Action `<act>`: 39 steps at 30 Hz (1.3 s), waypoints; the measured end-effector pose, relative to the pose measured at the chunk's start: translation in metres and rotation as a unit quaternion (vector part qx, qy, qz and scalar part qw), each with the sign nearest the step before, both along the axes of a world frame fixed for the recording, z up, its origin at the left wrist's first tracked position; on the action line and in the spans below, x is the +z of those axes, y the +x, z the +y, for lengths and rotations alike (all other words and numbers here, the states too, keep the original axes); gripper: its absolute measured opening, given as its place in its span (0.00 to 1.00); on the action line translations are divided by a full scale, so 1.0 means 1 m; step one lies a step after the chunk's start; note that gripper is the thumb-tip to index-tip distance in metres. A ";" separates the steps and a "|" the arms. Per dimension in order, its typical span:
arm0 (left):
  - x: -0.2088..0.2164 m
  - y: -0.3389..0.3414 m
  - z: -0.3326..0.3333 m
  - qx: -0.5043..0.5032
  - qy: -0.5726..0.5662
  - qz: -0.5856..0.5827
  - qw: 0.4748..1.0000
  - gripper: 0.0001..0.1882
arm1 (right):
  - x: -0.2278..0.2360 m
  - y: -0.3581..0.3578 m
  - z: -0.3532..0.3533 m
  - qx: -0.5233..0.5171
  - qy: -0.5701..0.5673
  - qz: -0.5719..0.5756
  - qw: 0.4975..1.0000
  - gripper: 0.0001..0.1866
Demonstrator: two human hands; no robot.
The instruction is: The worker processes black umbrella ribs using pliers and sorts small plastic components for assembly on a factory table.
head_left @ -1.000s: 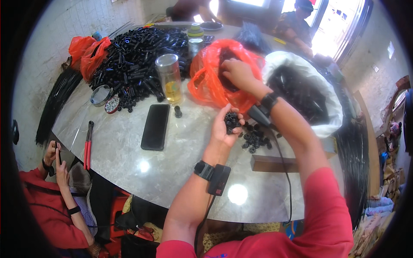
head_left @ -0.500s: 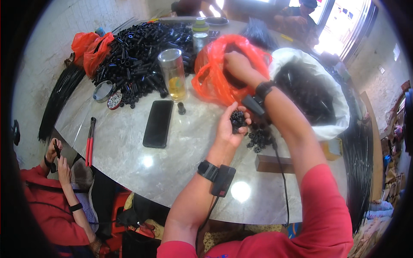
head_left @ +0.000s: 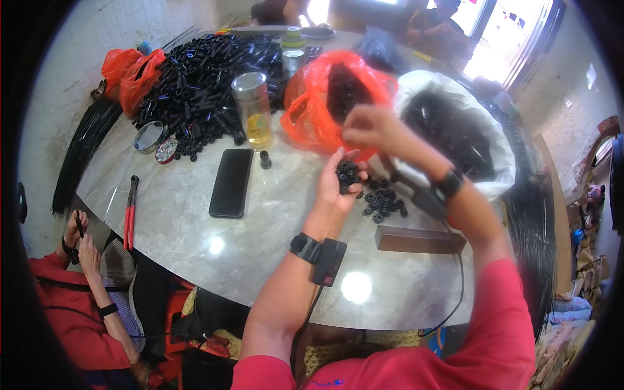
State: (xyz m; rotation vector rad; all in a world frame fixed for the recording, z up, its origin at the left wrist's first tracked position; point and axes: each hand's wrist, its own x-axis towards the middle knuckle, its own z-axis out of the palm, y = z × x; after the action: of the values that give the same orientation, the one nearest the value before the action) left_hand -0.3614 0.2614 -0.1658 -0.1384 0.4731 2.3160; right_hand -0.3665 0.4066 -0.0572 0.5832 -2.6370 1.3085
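My left hand is closed around a cluster of small black hollow pieces, palm up above the table. My right hand is in the air at the front of a red plastic bag; its fingers are curled together and slightly blurred, and anything in them is hidden. Black pieces show inside the bag's mouth. Just right of my left hand lies a small heap of the same black hollow pieces. A white sack holding dark pieces stands to the right of the bag.
A brown bar-shaped box lies at the near right. Left are a phone, a glass cup, red-handled pliers and a large black tube pile. Dark strands hang over the right edge. A co-worker's hands are at lower left.
My right hand has come out of the red bag, moving toward me and right, and now hovers at its front. The left hand still holds its cluster. The whole view has shifted slightly.
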 end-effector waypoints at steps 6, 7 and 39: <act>0.013 0.014 0.010 0.000 -0.004 0.032 0.999 0.10 | -0.005 0.067 -0.011 -0.043 0.187 0.094 0.977 0.09; 0.015 0.015 0.012 0.002 -0.020 0.024 0.999 0.10 | -0.005 0.068 -0.010 -0.031 0.220 0.119 0.968 0.10; -0.006 -0.004 0.000 -0.021 0.046 -0.010 0.999 0.14 | -0.014 -0.058 0.029 -0.175 0.180 0.142 0.957 0.10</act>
State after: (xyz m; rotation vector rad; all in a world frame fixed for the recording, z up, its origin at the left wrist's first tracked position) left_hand -0.3653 0.2611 -0.1713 -0.1066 0.3543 2.2879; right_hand -0.4243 0.4352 -0.0711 0.2928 -2.5855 0.6009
